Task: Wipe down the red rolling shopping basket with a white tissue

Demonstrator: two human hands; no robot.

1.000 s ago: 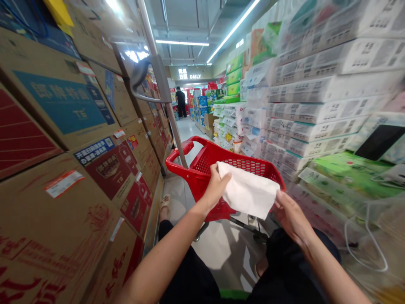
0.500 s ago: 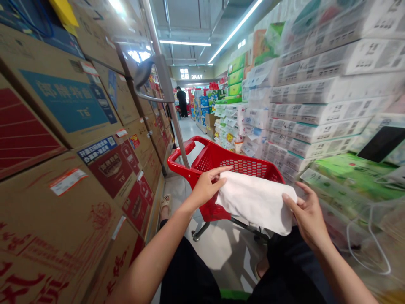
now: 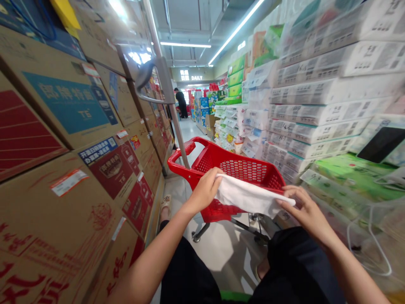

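Observation:
A white cloth (image 3: 248,195) is stretched between my two hands, in front of a red shopping cart (image 3: 185,162). My left hand (image 3: 205,191) is closed on the cloth's left end, thumb and fingers pinching it. At the other end, my right hand (image 3: 300,207) pinches the cloth between thumb and fingers. The cloth hangs as a narrow folded strip and hides part of the cart's perforated basket. Its right end sits a little lower than its left.
Cardboard cartons (image 3: 63,190) are stacked along the left. Packs of paper tissue (image 3: 316,114) rise on the right, with a dark phone (image 3: 381,144) lying near them. A grey metal pole (image 3: 179,135) stands by the cart. Farther down the aisle is a person (image 3: 181,102) in black.
The cloth has gone from a broad, open panel to a narrower strip. My left hand's fingers have curled in more, and my right hand has shifted slightly.

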